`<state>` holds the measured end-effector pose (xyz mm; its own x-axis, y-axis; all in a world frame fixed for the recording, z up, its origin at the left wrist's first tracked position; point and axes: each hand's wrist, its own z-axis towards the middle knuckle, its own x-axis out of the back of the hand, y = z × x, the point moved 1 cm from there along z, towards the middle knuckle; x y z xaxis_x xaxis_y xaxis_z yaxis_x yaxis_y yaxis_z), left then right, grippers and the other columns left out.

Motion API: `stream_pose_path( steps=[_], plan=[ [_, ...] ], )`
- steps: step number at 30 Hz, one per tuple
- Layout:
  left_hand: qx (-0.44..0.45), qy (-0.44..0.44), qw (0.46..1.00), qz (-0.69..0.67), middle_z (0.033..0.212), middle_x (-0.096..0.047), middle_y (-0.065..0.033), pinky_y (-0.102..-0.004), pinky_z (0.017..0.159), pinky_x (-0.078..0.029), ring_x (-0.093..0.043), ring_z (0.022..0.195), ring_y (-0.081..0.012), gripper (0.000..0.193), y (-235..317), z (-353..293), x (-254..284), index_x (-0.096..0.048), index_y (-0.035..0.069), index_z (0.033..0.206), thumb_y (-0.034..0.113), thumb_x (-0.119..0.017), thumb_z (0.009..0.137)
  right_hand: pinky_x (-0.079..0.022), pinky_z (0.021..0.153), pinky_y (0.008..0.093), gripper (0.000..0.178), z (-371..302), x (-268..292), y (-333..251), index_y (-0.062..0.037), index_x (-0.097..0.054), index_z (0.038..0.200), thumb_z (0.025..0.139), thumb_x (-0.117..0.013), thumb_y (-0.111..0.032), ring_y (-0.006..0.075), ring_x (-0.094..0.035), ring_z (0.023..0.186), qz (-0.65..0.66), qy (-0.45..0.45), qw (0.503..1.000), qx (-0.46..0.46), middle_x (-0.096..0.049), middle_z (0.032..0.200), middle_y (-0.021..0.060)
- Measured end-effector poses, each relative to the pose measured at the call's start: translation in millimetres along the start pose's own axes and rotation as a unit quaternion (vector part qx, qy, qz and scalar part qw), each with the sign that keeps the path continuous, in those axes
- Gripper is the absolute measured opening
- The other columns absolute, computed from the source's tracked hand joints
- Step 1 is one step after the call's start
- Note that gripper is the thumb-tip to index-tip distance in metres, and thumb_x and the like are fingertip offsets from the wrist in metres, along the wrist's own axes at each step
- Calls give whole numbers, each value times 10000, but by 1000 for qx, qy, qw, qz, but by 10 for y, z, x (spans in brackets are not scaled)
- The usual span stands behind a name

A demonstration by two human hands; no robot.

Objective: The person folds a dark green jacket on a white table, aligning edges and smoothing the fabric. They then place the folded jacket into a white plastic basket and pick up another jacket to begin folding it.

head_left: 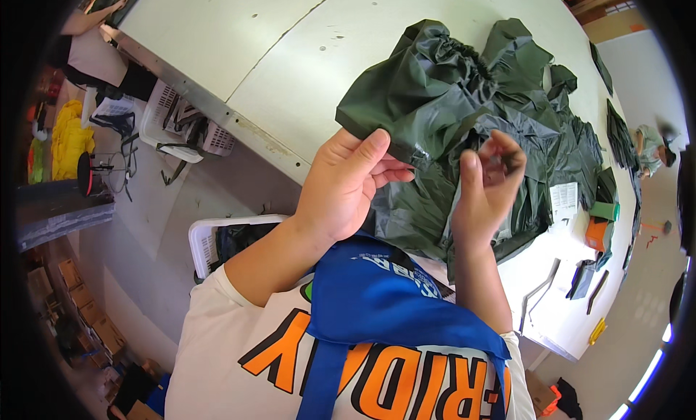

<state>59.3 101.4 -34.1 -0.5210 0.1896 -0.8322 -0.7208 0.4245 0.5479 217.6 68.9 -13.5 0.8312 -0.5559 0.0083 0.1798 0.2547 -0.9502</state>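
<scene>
A dark green, shiny piece of thin fabric (406, 86) with a gathered, elastic-looking edge is raised over the table. My left hand (344, 177) pinches its near lower corner between thumb and fingers. Close to the right of that piece, my right hand (487, 181) is lifted with thumb and curled fingers apart, and nothing shows between them. Its fingertips are slightly blurred. Beneath and behind both hands lies a heaped pile of the same green fabric (536, 123), creased and partly hanging over the table's near edge.
The white table (290, 72) reaches far left and right. On its right lie a paper sheet (564, 201), an orange and green item (598, 231) and a yellow tool (598, 331). White baskets (206, 242) stand below the left edge. Other people sit at far left and far right.
</scene>
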Motion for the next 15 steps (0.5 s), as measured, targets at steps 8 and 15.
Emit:
stream_pose_path(
  steps=[8, 15],
  plan=[
    [-6, 15, 990, 138, 1020, -667, -129, -364, 811, -537, -668, 918, -234, 257, -247, 171, -431, -568, 27, 1123, 234, -512, 981, -482, 575, 274, 152, 191, 325, -132, -10, -676, 890, 767, -649, 75, 195, -592, 686, -209, -155, 923, 283, -591, 873, 90],
    [39, 26, 992, 116, 1019, -671, -125, -345, 755, -536, -671, 900, -232, 268, -357, 254, -508, -529, 78, 1160, 282, -457, 1002, -360, 594, 191, 101, 230, 564, -15, -12, -534, 1008, 933, -558, -75, 55, -435, 675, 227, -163, 951, -131, -509, 822, -6]
  ],
)
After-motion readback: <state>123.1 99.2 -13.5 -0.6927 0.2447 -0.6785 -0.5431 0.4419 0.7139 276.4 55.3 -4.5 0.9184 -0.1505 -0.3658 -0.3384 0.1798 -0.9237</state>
